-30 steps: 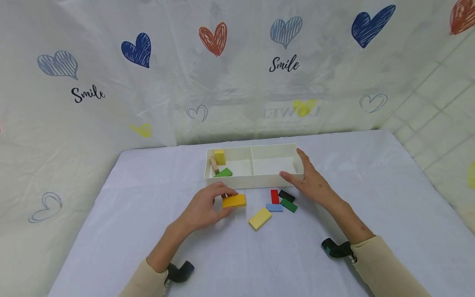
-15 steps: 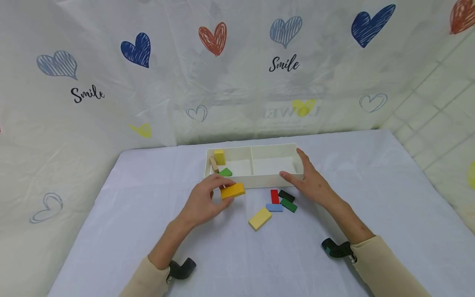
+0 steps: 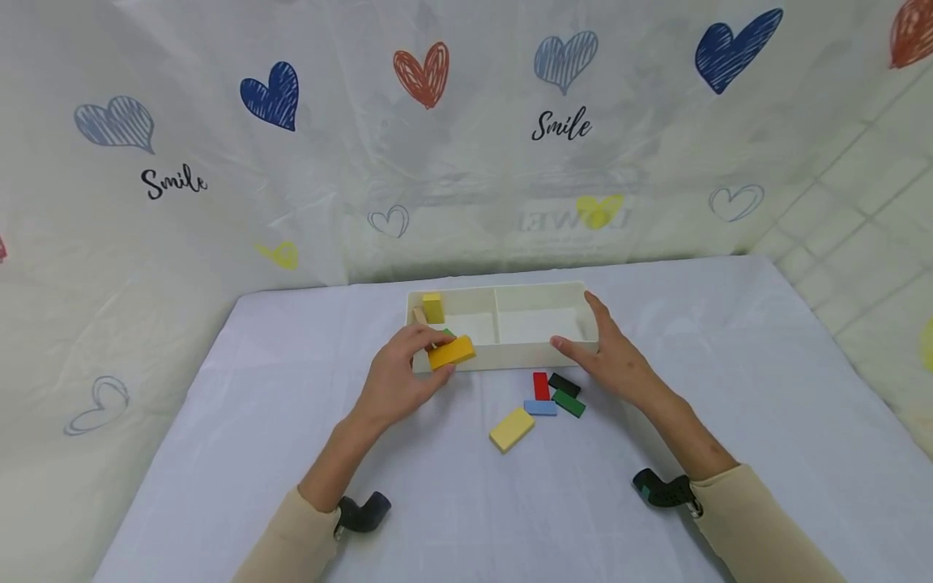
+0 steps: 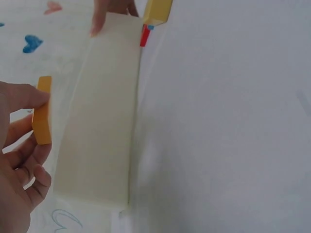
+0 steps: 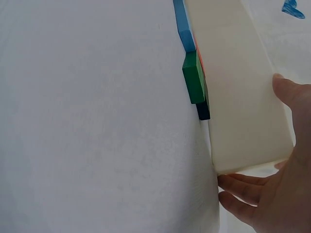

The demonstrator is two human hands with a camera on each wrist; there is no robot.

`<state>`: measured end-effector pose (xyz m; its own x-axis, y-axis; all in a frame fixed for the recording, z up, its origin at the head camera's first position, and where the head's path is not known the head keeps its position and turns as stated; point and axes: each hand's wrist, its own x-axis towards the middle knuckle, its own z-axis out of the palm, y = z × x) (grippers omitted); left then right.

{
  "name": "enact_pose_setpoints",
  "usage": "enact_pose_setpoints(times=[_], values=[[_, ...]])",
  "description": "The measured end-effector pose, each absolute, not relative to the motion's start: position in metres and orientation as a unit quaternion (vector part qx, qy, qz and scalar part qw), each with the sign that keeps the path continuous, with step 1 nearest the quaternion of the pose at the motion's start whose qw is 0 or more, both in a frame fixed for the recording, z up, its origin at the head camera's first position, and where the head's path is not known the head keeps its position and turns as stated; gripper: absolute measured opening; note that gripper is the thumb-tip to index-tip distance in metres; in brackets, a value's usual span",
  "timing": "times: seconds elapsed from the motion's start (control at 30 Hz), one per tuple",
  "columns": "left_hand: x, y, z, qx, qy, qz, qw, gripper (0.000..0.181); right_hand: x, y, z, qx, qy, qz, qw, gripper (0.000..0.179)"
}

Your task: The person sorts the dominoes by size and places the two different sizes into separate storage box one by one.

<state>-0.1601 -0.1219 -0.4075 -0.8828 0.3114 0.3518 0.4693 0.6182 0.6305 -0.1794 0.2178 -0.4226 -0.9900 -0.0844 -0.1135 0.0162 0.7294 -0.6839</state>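
My left hand [image 3: 397,376] pinches an orange-yellow rectangular block [image 3: 452,353] between thumb and fingers, just above the front rim of a white divided box [image 3: 510,356]. In the left wrist view, the same orange-yellow block [image 4: 43,109] stands apart from the box's wall. My right hand [image 3: 619,364] holds the box's right end, its thumb at the front rim and its fingers around the end. Inside the left compartment are a yellow block [image 3: 433,308], a wooden-coloured piece [image 3: 419,316] and a green piece [image 3: 448,333], partly hidden by my left hand.
In front of the box lie a red block [image 3: 541,386], a black block [image 3: 564,385], a green block [image 3: 568,403] and a blue block [image 3: 540,408]. Nearer stands a pale yellow block [image 3: 512,430]. A white cloth [image 3: 510,518] covers the table; a printed curtain [image 3: 466,162] hangs behind.
My left hand has lifted the orange-yellow block from over the table up and away from me to the box's front rim, tilting it slightly. My right hand stays at the box.
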Motion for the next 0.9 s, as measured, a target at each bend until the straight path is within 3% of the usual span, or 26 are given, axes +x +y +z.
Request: enact_pose_setpoints(times=[0.37, 0.9], values=[[-0.176, -0.126, -0.402, -0.181, -0.901, -0.374, 0.125, 0.035, -0.18, 0.219, -0.424, -0.02, 0.926, -0.371, 0.066, 0.112], [-0.185, -0.127, -0.41, -0.149, -0.906, -0.379, 0.113, 0.036, -0.182, 0.218, -0.424, -0.018, 0.928, -0.365, 0.068, 0.113]])
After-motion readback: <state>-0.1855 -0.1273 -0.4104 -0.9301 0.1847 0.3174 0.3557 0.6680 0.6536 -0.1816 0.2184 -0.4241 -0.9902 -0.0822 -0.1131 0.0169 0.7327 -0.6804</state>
